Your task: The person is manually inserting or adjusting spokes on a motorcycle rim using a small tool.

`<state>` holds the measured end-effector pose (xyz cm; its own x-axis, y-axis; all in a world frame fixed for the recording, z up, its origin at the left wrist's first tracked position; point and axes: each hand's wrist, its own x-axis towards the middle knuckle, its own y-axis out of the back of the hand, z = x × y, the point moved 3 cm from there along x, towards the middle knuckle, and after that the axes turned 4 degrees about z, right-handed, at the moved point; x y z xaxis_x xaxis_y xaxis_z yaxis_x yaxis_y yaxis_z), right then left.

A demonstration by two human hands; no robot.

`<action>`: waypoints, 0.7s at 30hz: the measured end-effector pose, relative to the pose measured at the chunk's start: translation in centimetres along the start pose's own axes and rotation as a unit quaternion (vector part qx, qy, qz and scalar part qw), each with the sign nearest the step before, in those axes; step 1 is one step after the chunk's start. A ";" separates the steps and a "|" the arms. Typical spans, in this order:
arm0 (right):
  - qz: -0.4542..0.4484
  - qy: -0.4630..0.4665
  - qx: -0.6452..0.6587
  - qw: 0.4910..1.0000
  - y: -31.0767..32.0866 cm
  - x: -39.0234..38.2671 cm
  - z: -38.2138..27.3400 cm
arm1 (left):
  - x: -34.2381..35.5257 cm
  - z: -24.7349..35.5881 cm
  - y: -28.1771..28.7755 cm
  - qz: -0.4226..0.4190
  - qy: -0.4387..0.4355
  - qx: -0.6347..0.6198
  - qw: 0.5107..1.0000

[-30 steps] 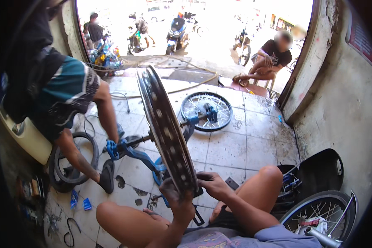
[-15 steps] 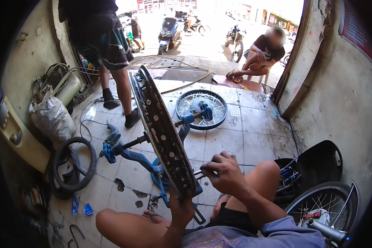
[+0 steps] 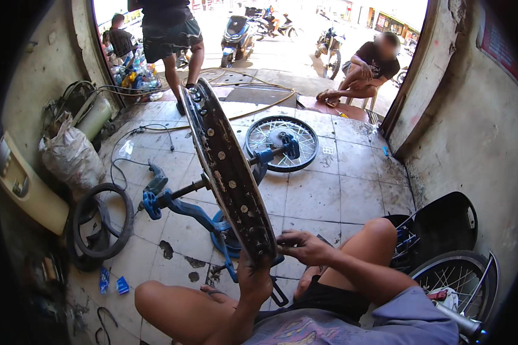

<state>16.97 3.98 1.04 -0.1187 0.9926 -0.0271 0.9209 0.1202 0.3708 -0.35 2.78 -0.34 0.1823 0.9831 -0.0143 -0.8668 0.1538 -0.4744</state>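
A dark, scuffed wheel rim [image 3: 230,172] with a row of spoke nipples stands upright on a blue truing stand [image 3: 193,216] in front of me. My left hand [image 3: 254,276] is wrapped round the rim's near lower end. Just right of that end, my right hand [image 3: 305,246] has its fingers pinched close against the rim's side. What sits between those fingertips is too small to make out. The rim hides most of its own spokes.
A spoked wheel [image 3: 282,144] lies beyond the stand. Black tyres [image 3: 103,221], a drill [image 3: 155,178] and a sack [image 3: 72,155] are at left. Another wheel [image 3: 454,282] is at lower right. One person [image 3: 170,40] stands by the doorway; another [image 3: 371,69] sits outside.
My right hand has moved down and in against the rim, from slightly out along the spokes. My left hand keeps its hold. The standing person has walked farther off toward the doorway.
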 end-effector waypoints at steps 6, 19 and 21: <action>-0.057 0.366 -0.507 0.778 2.6 2.3 -13.9 | -0.2 0.2 -0.4 0.063 -0.051 -0.007 0.997; 0.258 0.265 -0.306 0.877 5.4 0.7 -12.8 | 1.0 5.9 -2.2 -0.037 -0.182 0.180 0.966; 0.227 0.316 -0.384 0.837 3.9 0.5 -15.5 | 0.9 6.3 -3.9 -0.040 -0.133 0.108 0.984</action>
<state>14.73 4.65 16.81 -0.2169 0.6955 0.6850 0.4420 -0.5558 0.7041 0.29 3.71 7.08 0.1513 0.9535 0.2606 -0.9379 0.2217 -0.2667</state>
